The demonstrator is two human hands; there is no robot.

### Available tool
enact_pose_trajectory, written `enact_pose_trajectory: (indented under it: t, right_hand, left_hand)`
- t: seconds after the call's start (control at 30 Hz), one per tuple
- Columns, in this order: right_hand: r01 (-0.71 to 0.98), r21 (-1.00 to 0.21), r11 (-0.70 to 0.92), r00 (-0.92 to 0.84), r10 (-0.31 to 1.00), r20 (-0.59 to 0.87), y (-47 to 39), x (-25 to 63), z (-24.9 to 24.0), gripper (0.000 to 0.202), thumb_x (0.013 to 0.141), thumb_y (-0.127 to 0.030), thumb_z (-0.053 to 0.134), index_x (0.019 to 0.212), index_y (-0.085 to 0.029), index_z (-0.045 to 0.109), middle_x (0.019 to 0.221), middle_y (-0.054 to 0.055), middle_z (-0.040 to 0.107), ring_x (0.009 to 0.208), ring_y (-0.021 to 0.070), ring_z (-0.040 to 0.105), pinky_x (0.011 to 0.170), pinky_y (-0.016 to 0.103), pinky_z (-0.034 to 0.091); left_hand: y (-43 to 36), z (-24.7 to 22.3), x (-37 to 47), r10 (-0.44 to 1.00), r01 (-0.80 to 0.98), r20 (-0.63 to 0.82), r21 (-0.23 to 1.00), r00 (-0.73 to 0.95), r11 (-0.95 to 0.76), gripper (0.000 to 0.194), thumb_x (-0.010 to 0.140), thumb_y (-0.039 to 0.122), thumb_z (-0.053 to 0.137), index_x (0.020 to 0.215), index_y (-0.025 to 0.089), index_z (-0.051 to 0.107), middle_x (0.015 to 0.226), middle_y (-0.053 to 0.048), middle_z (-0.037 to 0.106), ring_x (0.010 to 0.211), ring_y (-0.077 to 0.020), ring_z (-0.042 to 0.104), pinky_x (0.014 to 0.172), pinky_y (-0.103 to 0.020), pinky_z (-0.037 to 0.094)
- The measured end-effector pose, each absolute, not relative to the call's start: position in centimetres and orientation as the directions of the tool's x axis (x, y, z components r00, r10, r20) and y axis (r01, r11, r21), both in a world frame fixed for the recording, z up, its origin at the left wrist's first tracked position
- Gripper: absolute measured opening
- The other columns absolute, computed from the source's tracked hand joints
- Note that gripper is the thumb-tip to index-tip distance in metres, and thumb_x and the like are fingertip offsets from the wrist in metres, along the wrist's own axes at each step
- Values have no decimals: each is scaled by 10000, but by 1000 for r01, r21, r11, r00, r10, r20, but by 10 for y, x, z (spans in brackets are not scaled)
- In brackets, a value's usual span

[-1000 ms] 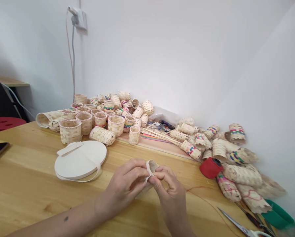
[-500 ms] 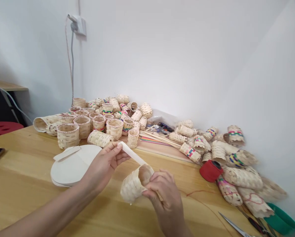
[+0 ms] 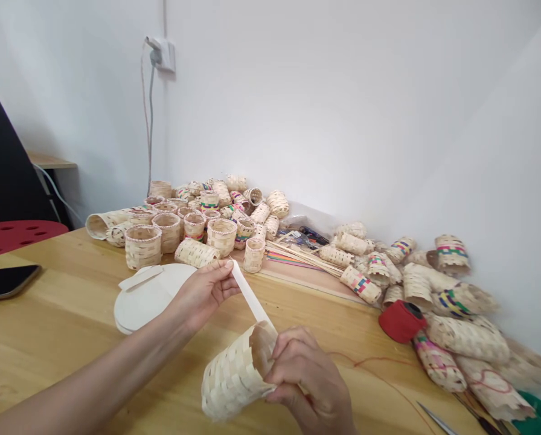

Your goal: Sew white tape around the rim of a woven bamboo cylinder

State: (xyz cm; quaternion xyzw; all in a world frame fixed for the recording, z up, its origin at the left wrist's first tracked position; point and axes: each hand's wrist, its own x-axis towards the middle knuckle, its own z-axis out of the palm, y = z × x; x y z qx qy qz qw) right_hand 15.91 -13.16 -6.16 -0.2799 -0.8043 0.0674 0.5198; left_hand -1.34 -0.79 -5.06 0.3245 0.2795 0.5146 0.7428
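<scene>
A pale strip [image 3: 251,294] slants down from the fingertips of my left hand [image 3: 211,289], which pinches its upper end. Its lower end meets the rim of a small woven basket [image 3: 234,373], tilted with its mouth toward the upper right. My right hand [image 3: 309,376] grips that rim on its right side, thumb outside and fingers partly hidden around the edge. Beyond my left forearm lie flat white round sheets [image 3: 139,305] with a short pale strip piece [image 3: 140,277] on top.
Many woven baskets [image 3: 142,246] crowd the back left, and a second heap [image 3: 465,338] lies right. Thin sticks [image 3: 307,258] lie between. A red thread spool [image 3: 401,321], scissors [image 3: 437,418] and green ring [image 3: 537,414] are right; a phone [image 3: 8,282] is left.
The held basket and my right hand are lower in view, and the basket looks nearer. More of the strip shows between my hands. The view has shifted left, bringing more of the phone in.
</scene>
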Motion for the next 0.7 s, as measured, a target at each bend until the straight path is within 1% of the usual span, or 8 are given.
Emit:
enact_pose_trajectory:
  t: [0.2, 0.3, 0.4, 0.53, 0.7]
  right_hand:
    - [369, -445, 816, -278, 553, 785, -132, 163, -63, 185, 904, -328, 549, 795, -184, 590, 654, 23, 600, 730, 169, 577, 700, 329, 461]
    - [414, -483, 772, -229, 602, 765, -130, 167, -64, 198, 907, -335, 541, 785, -189, 594, 660, 21, 595, 743, 172, 571, 704, 331, 452]
    - [442, -508, 739, -179, 628, 758, -128, 171, -66, 173, 903, -308, 554, 781, -194, 602, 663, 16, 593, 737, 170, 562, 700, 325, 446]
    - [491, -519, 700, -141, 651, 746, -127, 172, -68, 131, 888, -256, 582, 776, -193, 608, 674, 16, 605, 733, 169, 561, 692, 308, 447]
    - [573, -515, 637, -112, 684, 721, -126, 173, -69, 154, 876, -228, 596, 726, -193, 600, 663, 3, 610, 715, 160, 563, 670, 279, 431]
  left_hand:
    - [-7, -51, -14, 946, -582, -49, 778, 319, 237, 197, 859, 69, 509, 695, 103, 612, 629, -25, 638, 555, -109, 621, 582, -211, 557]
    - [-10, -50, -15, 948, -576, -31, 788, 315, 217, 177, 870, 101, 512, 733, 107, 623, 667, -33, 652, 599, -121, 635, 637, -242, 570]
    - [-13, -49, -15, 951, -563, -25, 801, 308, 204, 154, 873, 120, 518, 755, 120, 616, 696, -35, 659, 638, -134, 645, 675, -269, 574]
    - [-17, -47, -14, 947, -544, 1, 819, 321, 184, 109, 849, 147, 569, 744, 137, 597, 698, -21, 652, 655, -134, 642, 683, -261, 567]
    - [-22, -48, -11, 943, -512, 30, 845, 331, 154, 93, 805, 224, 644, 766, 151, 602, 738, -17, 655, 721, -154, 644, 745, -280, 556]
